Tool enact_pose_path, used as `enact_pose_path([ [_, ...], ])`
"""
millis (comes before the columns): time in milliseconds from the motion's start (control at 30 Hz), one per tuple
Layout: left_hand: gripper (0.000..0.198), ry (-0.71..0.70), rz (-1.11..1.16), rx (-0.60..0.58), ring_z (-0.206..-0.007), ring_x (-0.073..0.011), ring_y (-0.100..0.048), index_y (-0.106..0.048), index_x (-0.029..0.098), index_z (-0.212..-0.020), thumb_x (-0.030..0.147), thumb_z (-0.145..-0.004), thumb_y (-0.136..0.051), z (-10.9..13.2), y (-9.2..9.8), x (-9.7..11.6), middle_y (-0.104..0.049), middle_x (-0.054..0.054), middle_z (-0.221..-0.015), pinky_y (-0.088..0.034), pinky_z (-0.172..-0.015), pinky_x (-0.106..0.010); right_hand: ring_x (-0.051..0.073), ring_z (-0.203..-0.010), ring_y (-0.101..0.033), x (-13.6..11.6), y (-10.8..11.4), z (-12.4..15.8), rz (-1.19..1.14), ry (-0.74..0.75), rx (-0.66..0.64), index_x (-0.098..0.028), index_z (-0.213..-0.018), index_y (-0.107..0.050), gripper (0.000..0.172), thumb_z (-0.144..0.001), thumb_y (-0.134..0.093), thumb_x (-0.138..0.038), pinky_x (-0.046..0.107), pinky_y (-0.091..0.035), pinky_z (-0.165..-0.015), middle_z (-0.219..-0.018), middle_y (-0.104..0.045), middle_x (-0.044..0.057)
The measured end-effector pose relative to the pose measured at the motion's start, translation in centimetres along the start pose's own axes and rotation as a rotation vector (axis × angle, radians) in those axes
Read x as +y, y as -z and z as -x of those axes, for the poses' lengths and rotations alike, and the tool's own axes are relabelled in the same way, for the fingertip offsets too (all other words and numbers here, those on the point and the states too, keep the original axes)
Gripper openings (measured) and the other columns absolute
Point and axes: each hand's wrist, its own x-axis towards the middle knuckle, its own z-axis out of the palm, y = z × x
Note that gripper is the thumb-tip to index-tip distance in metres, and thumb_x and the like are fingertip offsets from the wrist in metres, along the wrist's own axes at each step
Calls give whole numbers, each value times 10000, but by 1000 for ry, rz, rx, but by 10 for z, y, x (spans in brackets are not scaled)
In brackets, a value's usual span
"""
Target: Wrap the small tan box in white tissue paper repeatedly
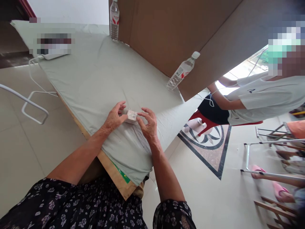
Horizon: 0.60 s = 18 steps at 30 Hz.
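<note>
A small pale box with a clear-looking top [132, 115] rests on the cloth-covered table [95, 73] near its front corner. My left hand [116, 116] is at the box's left side, its thumb and fingers apart, with the thumb tip at the box's edge. On the right side, my right hand [148, 123] has its fingers spread, and the thumb and index fingertips come close to or touch the box. Neither hand is wrapped round it. What is printed on the box is too small to read.
Large cardboard panels [162, 38] stand behind, with one upright bottle [114, 22] and one tilted bottle [182, 71] beside them. A white power-strip-like object [56, 52] lies far left. A person in a white shirt [262, 98] sits at the right.
</note>
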Motion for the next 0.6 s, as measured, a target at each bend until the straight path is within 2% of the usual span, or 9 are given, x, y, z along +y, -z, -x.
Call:
enact_pose_path([
  [133, 822, -5, -94, -70, -1320, -309, -581, -497, 173, -1511, 304, -721, -684, 3, -1, 1, -637, -155, -1411, -445, -1159, -499, 274, -1255, -646, -5, 6, -14, 124, 75, -125, -293, -1074, -788, 142, -986, -682, -328, 496, -503, -1055, -1356, -711, 76],
  [333, 855, -80, -221, -155, -1269, -309, -593, -476, 194, -1535, 270, -713, -700, 3, -2, -2, -664, -111, -1326, -402, -1182, -503, 282, -1230, -632, -9, 9, -31, 247, 209, -238, -273, -974, -787, 186, -1011, -606, -248, 517, -424, -1087, -1347, -722, 71],
  [433, 870, -135, -249, -135, -1244, -299, -594, -471, 202, -1541, 229, -699, -689, 4, -5, -3, -660, -103, -1295, -424, -1158, -477, 269, -1237, -638, -10, 4, -34, 229, 213, -196, -241, -939, -738, 228, -1028, -529, -226, 498, -424, -1095, -1333, -726, 90],
  [600, 909, -316, -286, -109, -1281, -293, -553, -374, 171, -1597, 183, -731, -653, 3, -8, -4, -622, -135, -1347, -390, -1190, -482, 247, -1269, -646, -2, -6, -53, 128, 101, -12, -231, -975, -656, 235, -1058, -447, -300, 453, -499, -1036, -1319, -718, 118],
])
